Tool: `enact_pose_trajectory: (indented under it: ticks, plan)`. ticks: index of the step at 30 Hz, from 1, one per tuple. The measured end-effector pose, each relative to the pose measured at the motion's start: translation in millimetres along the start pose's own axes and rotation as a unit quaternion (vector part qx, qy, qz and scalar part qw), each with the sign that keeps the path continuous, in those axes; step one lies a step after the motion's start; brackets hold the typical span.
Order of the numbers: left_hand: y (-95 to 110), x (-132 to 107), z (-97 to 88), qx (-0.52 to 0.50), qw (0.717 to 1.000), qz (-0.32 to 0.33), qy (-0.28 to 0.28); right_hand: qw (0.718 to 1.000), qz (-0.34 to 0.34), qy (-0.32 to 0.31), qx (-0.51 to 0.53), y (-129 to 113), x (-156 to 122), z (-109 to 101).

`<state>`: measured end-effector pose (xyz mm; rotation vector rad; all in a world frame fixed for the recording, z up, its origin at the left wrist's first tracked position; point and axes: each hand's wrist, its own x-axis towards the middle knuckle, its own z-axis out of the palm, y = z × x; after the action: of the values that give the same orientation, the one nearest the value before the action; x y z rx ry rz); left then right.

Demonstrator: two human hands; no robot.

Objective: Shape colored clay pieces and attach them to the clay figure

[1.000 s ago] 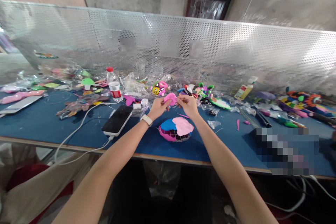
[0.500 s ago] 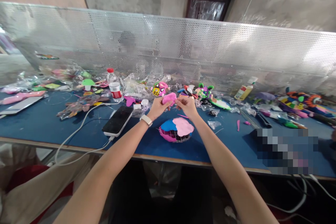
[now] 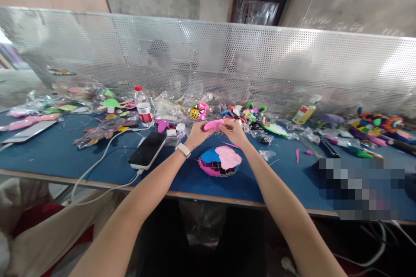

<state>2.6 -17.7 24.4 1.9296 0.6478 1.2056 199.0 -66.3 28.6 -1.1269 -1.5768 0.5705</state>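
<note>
Over the blue surface (image 3: 276, 188), beyond the partly covered mesh form (image 3: 225, 162), we hold a pink piece (image 3: 212, 126): left hand (image 3: 198, 133) pinching one side, right hand (image 3: 234, 132) with its grip pinching the opposite edge. Dark-screened phone (image 3: 147, 149) lies left of the form, cable (image 3: 125, 188) attached.

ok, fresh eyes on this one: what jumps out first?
Probably the bright pink piece held between the left hand and right hand, mid-view. Just nearer on the blue tabletop sits a rounded form patched in blue and pinks, pale grid lines showing on its near side. Behind, a perforated metal panel spans the view, with a red-capped bottle standing before it, left of the hands.
</note>
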Motion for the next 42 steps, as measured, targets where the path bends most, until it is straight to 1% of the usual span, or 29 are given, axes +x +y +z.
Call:
enact_pose_trajectory:
  ticks: [3,5,7,9,12,14,16,18,20,22,26,30,32,34,38,40,42]
  plan:
    - [-3,1,3.0,-0.083,0.996,-0.02,0.017,0.996,0.043,-0.017,0.073,1,-1,5]
    - [-5,1,3.3,-0.108,0.994,-0.02,0.025,0.994,0.053,-0.026,0.092,3,-1,8]
    - [-6,2,2.4,-0.101,0.994,-0.015,0.026,0.996,0.05,-0.023,0.068,4,-1,9]
    - [-7,2,0.9,-0.076,0.996,-0.023,0.03,0.998,0.031,0.009,0.045,4,-1,7]
    - [-9,2,-1.1,-0.035,0.998,-0.037,0.039,0.997,-0.003,0.056,0.054,1,0,4]
    - [-10,2,-1.7,-0.02,0.998,-0.033,0.04,0.996,-0.009,0.062,0.061,-1,1,4]
    - [-9,2,-1.2,-0.024,0.999,-0.031,0.037,0.996,-0.005,0.067,0.059,-2,1,5]
    - [-9,1,0.4,-0.049,0.998,-0.039,0.029,0.996,0.001,0.074,0.057,0,1,7]
    - [-8,1,2.3,-0.07,0.996,-0.049,0.017,0.996,0.007,0.069,0.057,3,1,9]
    - [-9,1,3.2,-0.067,0.996,-0.052,0.009,0.997,0.014,0.054,0.059,6,1,11]
    - [-12,1,0.3,-0.031,0.999,-0.042,0.005,0.996,0.027,0.031,0.077,7,1,13]
    - [-8,2,-4.6,0.03,0.999,-0.005,-0.012,0.995,0.015,0.012,0.1,4,1,13]
    - [-5,1,-5.2,0.04,0.999,0.007,-0.014,0.995,0.01,0.015,0.098,3,1,13]
    - [-2,0,-4.2,0.027,0.999,0.005,-0.017,0.995,0.006,0.029,0.096,2,2,12]
    - [-1,-1,-1.4,-0.01,0.998,-0.023,-0.063,0.994,-0.003,0.05,0.098,3,2,10]
    - [-1,-1,-1.4,0.008,0.997,-0.024,-0.067,0.994,-0.001,0.041,0.099,2,1,10]
    - [0,-2,-2.5,0.035,0.998,-0.007,-0.058,0.995,-0.001,0.021,0.098,-1,0,11]
